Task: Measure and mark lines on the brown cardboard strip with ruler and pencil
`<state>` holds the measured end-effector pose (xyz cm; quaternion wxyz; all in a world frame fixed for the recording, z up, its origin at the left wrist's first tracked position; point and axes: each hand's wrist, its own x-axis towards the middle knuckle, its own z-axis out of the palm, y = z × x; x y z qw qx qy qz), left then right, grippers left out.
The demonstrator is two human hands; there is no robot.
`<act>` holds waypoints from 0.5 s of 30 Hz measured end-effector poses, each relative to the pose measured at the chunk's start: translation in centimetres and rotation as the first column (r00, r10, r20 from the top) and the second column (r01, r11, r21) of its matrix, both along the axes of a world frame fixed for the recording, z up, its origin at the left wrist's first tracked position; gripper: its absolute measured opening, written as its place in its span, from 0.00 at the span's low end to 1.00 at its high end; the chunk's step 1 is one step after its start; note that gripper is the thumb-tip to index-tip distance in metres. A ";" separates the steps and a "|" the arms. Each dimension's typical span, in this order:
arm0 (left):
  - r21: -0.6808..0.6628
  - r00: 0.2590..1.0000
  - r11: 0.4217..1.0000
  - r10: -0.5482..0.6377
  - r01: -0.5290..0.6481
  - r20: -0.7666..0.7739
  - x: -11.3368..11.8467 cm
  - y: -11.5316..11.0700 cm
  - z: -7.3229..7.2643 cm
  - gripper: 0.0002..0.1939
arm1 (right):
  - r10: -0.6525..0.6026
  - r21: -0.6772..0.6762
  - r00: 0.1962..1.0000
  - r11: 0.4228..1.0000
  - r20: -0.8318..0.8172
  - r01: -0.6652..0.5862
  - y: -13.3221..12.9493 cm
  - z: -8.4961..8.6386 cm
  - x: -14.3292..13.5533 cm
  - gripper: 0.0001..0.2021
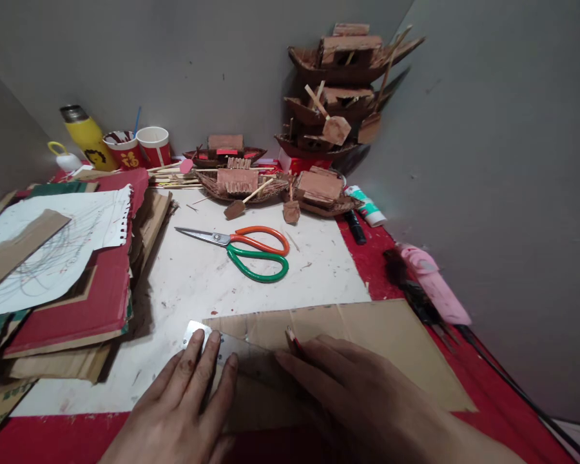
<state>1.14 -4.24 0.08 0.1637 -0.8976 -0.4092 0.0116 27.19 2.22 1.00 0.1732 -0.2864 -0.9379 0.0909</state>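
Observation:
A brown cardboard sheet (386,348) lies flat near the front of the table. Across its left part rests a metal ruler (244,351) with a shiny, riveted left end, much of it in shadow or under my hands. My left hand (181,393) is open, its outstretched fingers pressing down on that end. A pencil (292,338) with a reddish body is gripped in my right hand (352,380); its tip points away from me above the cardboard, beside the ruler. Scissors (251,248) with one orange and one green handle lie beyond the cardboard, blades pointing left.
At left, cardboard pieces (101,303) are stacked under a scribbled paper (91,222). Model boats (244,183) stand along the back, with more stacked at right. Paper cups (153,147) and a yellow bottle (91,138) sit back left. A pink corded tool (435,283) lies by the right wall.

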 end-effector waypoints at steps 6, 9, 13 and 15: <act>0.018 1.000 1.000 -0.016 0.016 0.006 -0.1 0.0 0.1 0.31 | -0.029 -0.053 0.997 0.998 -0.066 0.025 0.7 0.1 0.2 0.21; 0.034 1.000 0.999 -0.019 0.018 0.025 -0.1 0.0 0.0 0.30 | -0.093 -0.123 0.993 0.989 -0.075 0.083 1.7 -0.3 0.3 0.22; 0.051 0.999 0.999 -0.015 0.012 0.049 0.0 0.1 -0.2 0.29 | -0.053 -0.120 0.994 0.992 -0.093 0.041 3.2 -1.7 -0.1 0.22; 0.064 0.996 0.998 -0.006 0.001 0.085 0.2 0.1 -0.3 0.27 | 0.003 -0.144 0.996 0.989 -0.085 -0.015 3.6 -2.4 -0.2 0.22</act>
